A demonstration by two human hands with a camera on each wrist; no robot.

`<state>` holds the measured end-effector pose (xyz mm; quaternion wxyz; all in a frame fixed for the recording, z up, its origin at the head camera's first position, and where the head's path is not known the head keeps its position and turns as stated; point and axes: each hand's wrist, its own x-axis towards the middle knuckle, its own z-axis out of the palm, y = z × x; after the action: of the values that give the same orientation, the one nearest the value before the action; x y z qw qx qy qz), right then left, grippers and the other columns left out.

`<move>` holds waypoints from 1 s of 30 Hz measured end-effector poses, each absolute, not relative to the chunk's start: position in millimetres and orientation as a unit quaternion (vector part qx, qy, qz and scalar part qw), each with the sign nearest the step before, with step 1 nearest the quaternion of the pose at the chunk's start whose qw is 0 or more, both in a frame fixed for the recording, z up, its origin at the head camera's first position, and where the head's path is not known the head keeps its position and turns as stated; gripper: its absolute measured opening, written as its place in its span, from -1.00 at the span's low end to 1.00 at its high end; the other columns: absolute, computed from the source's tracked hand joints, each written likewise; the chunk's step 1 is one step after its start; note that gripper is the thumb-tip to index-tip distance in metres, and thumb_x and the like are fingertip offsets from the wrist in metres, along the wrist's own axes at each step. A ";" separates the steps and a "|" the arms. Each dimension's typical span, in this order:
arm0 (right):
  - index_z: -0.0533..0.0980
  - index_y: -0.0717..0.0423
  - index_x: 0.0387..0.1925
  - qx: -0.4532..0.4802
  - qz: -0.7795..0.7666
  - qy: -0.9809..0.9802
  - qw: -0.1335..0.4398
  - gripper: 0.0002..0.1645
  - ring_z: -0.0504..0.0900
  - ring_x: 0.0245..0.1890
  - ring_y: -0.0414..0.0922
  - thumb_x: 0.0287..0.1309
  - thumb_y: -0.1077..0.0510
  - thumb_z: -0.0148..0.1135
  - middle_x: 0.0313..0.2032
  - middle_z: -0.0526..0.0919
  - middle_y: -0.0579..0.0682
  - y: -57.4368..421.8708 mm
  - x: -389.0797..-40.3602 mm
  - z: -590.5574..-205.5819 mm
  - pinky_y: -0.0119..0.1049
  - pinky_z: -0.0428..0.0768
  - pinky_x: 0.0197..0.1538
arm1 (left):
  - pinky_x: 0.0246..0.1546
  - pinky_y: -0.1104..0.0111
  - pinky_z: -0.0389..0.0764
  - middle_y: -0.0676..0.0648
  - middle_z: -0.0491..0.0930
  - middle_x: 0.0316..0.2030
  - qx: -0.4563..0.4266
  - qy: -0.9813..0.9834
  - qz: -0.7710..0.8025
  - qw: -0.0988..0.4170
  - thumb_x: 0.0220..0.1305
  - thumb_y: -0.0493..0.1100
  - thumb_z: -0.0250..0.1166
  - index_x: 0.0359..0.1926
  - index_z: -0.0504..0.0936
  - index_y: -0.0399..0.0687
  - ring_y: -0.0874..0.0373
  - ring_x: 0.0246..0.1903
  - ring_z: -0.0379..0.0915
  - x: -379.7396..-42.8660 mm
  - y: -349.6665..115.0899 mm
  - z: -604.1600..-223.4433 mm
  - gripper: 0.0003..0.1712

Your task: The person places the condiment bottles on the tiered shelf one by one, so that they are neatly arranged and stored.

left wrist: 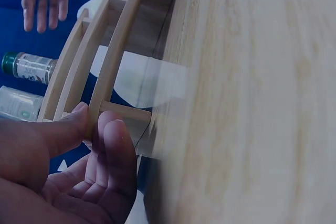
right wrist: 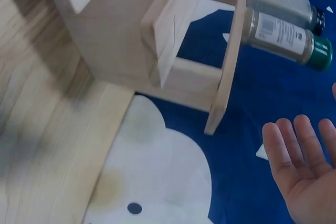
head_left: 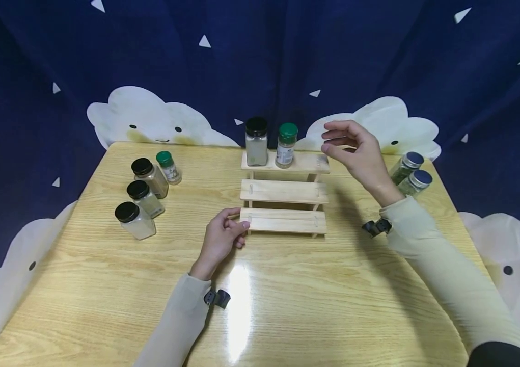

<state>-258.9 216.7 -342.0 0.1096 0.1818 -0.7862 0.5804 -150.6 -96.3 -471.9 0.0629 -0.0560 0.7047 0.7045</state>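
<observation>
A three-step wooden rack [head_left: 282, 191] stands on the table. My left hand [head_left: 220, 237] pinches the left end of its lowest step, thumb on top and fingers curled beneath, as the left wrist view shows up close. On the top step stand a square black-capped jar [head_left: 256, 145] at the left and a round green-capped spice bottle [head_left: 285, 148] beside it. My right hand [head_left: 356, 153] is raised in the air just right of the top step, fingers loosely bent and holding nothing. In the right wrist view its fingers [right wrist: 303, 145] are spread apart from the green-capped bottle.
At the left of the table [head_left: 104, 285] stand several black-capped jars [head_left: 138, 224] and another green-capped bottle [head_left: 170, 171]. Two silver-capped jars [head_left: 414, 183] stand at the right, partly behind my right forearm. A dark blue curtain [head_left: 260, 61] hangs behind the table's far edge.
</observation>
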 end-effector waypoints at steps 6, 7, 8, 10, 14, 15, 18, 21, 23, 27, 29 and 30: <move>0.66 0.12 0.27 0.168 0.566 -0.798 0.123 -0.56 0.71 0.01 -0.12 0.41 0.25 0.46 0.02 0.77 0.02 231.6 -255.1 -338.7 -0.40 0.65 0.01 | -0.57 0.46 0.71 -0.15 0.62 -0.45 -0.060 0.706 0.703 0.062 0.44 -0.45 0.42 0.40 0.52 -0.42 0.20 -0.62 0.56 -150.4 -96.9 -472.3 -0.44; 0.66 0.12 0.27 0.164 0.565 -0.799 0.124 -0.56 0.71 0.02 -0.12 0.42 0.24 0.47 0.03 0.77 0.02 234.0 -254.1 -337.8 -0.40 0.65 0.00 | -0.58 0.45 0.71 -0.15 0.62 -0.45 -0.061 0.705 0.703 0.063 0.44 -0.45 0.42 0.40 0.52 -0.42 0.20 -0.62 0.56 -150.3 -96.8 -472.4 -0.44; 0.67 0.10 0.27 0.160 0.562 -0.802 0.124 -0.56 0.71 0.02 -0.13 0.42 0.23 0.47 0.03 0.77 0.01 236.6 -252.9 -336.9 -0.41 0.64 0.00 | -0.58 0.45 0.71 -0.15 0.62 -0.45 -0.060 0.705 0.703 0.063 0.44 -0.45 0.42 0.39 0.52 -0.43 0.20 -0.62 0.56 -150.1 -96.6 -472.6 -0.44; 0.67 0.09 0.27 0.153 0.557 -0.806 0.129 -0.56 0.71 0.02 -0.13 0.41 0.22 0.48 0.03 0.78 -0.01 242.1 -250.7 -335.0 -0.41 0.64 -0.03 | -0.58 0.46 0.71 -0.15 0.62 -0.46 -0.061 0.705 0.703 0.062 0.44 -0.45 0.42 0.39 0.52 -0.43 0.20 -0.63 0.56 -149.9 -96.3 -472.3 -0.44; 0.67 0.08 0.28 0.146 0.547 -0.813 0.139 -0.55 0.72 0.00 -0.17 0.42 0.23 0.47 0.03 0.78 -0.05 257.1 -246.6 -332.3 -0.45 0.63 -0.07 | -0.58 0.47 0.70 -0.14 0.61 -0.46 -0.059 0.706 0.703 0.061 0.44 -0.44 0.43 0.38 0.53 -0.44 0.21 -0.62 0.55 -150.5 -96.3 -472.6 -0.45; 0.67 0.09 0.29 0.143 0.544 -0.814 0.143 -0.55 0.72 -0.01 -0.17 0.42 0.24 0.47 0.02 0.78 -0.05 261.5 -245.9 -331.7 -0.45 0.63 -0.08 | -0.58 0.47 0.70 -0.14 0.61 -0.46 -0.057 0.705 0.704 0.061 0.44 -0.44 0.43 0.38 0.52 -0.44 0.21 -0.62 0.55 -150.6 -96.5 -472.4 -0.45; 0.66 0.11 0.29 0.135 0.540 -0.817 0.151 -0.55 0.72 0.01 -0.18 0.42 0.25 0.47 0.01 0.79 -0.07 274.3 -243.2 -330.4 -0.45 0.62 -0.06 | -0.58 0.47 0.70 -0.14 0.62 -0.45 -0.053 0.705 0.705 0.061 0.45 -0.44 0.42 0.38 0.52 -0.44 0.22 -0.62 0.56 -151.0 -96.6 -472.1 -0.46; 0.68 0.09 0.28 0.121 0.540 -0.818 0.156 -0.55 0.72 0.02 -0.18 0.41 0.26 0.48 0.00 0.80 -0.07 286.7 -240.9 -329.9 -0.46 0.62 -0.05 | -0.58 0.47 0.70 -0.14 0.61 -0.46 -0.055 0.705 0.704 0.060 0.45 -0.45 0.42 0.38 0.53 -0.43 0.21 -0.63 0.56 -150.8 -96.4 -471.9 -0.46; 0.68 0.09 0.28 0.114 0.538 -0.820 0.159 -0.55 0.71 0.02 -0.19 0.41 0.27 0.48 0.00 0.80 -0.08 294.7 -238.8 -330.1 -0.48 0.61 -0.04 | -0.58 0.47 0.70 -0.14 0.61 -0.46 -0.058 0.706 0.704 0.060 0.44 -0.45 0.42 0.38 0.53 -0.43 0.21 -0.63 0.56 -150.8 -96.1 -472.4 -0.46; 0.67 0.14 0.28 0.098 0.525 -0.829 0.168 -0.54 0.72 0.00 -0.24 0.39 0.29 0.48 -0.03 0.80 -0.14 312.0 -235.7 -332.0 -0.51 0.60 -0.05 | -0.59 0.48 0.69 -0.15 0.60 -0.46 -0.058 0.704 0.705 0.061 0.44 -0.46 0.42 0.38 0.52 -0.45 0.22 -0.63 0.55 -151.1 -95.8 -473.1 -0.46; 0.67 0.17 0.28 0.093 0.520 -0.831 0.174 -0.54 0.72 -0.03 -0.27 0.39 0.31 0.47 -0.04 0.80 -0.15 320.4 -234.9 -333.1 -0.53 0.61 -0.04 | -0.59 0.48 0.69 -0.14 0.61 -0.47 -0.055 0.704 0.705 0.060 0.44 -0.45 0.42 0.38 0.52 -0.45 0.22 -0.63 0.55 -151.2 -96.0 -472.9 -0.46; 0.68 0.16 0.27 0.091 0.516 -0.833 0.177 -0.54 0.72 -0.04 -0.28 0.39 0.32 0.47 -0.04 0.80 -0.16 324.4 -234.5 -333.6 -0.53 0.61 -0.04 | -0.58 0.47 0.70 -0.14 0.61 -0.47 -0.055 0.705 0.705 0.060 0.45 -0.45 0.42 0.38 0.52 -0.44 0.22 -0.63 0.55 -151.3 -96.2 -472.8 -0.45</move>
<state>-234.5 324.4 -333.6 0.1766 0.0907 -0.8330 0.5164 -151.3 -96.2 -472.8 0.0595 -0.0548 0.7045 0.7050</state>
